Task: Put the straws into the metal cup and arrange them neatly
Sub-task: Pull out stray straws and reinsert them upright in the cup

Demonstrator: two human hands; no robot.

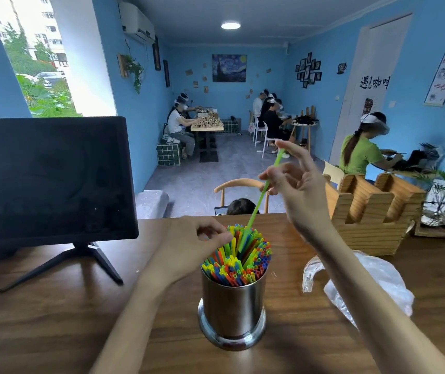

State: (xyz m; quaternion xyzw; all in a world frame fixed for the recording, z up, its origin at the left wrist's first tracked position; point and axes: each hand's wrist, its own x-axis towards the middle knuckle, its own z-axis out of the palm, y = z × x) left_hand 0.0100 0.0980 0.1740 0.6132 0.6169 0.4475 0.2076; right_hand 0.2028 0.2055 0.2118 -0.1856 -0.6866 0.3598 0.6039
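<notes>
Steel, polished and round, the metal cup (232, 306) stands upright on the wooden table (54, 319) right in front of me, between my two forearms. It is packed with coloured straws (238, 261), red, blue, yellow, green and orange, their open ends fanning out above the rim and leaning a little toward the far side.

My right hand (301, 187) is raised above and behind the cup, thumb and forefinger pinched on a green straw (263, 190) about halfway along it, the other fingers spread loose. That straw slants down to the left, and its lower end is in among the tops of the bundle.

My left hand (193, 240) sits at the far left edge of the bundle, fingers curled narrow, fingertips touching the straw tops there; I cannot tell whether it actually grips any.

A crumpled clear plastic bag (364, 282) lies on the table to the right of the cup, partly under my right forearm. A dark monitor (51, 179) on a stand sits at the left, and a slotted wooden holder (372, 211) at the right.
</notes>
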